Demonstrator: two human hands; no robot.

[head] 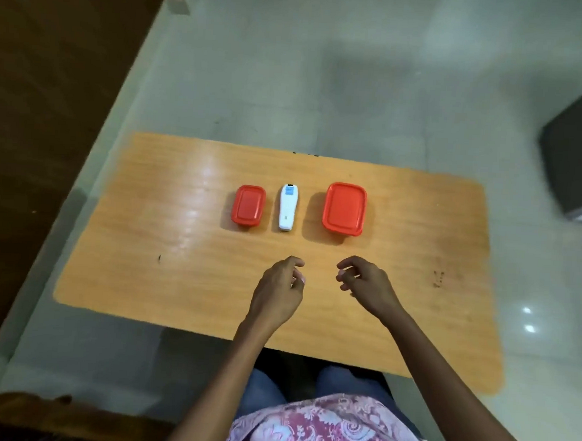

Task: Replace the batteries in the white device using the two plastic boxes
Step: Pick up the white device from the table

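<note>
Slim white plastic device (288, 208) lying on orange wooden surface (145, 245) between two lidded red plastic boxes (248, 204) (344, 208). Left hand (280, 288), right hand (367, 282) loosely curled, empty, near. Best lifted first, flipped to expose battery cover.

A white device (288, 208) lies flat, lengthwise, mid-desk. Just left sits a small red-lidded box (248, 205), closed. To its right stands a larger red-lidded box (344, 208), also closed.

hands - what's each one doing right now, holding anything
Left hand: empty, fingers loosely curled, above the table.
Right hand: empty, fingers loosely curled, touching nothing.
</note>
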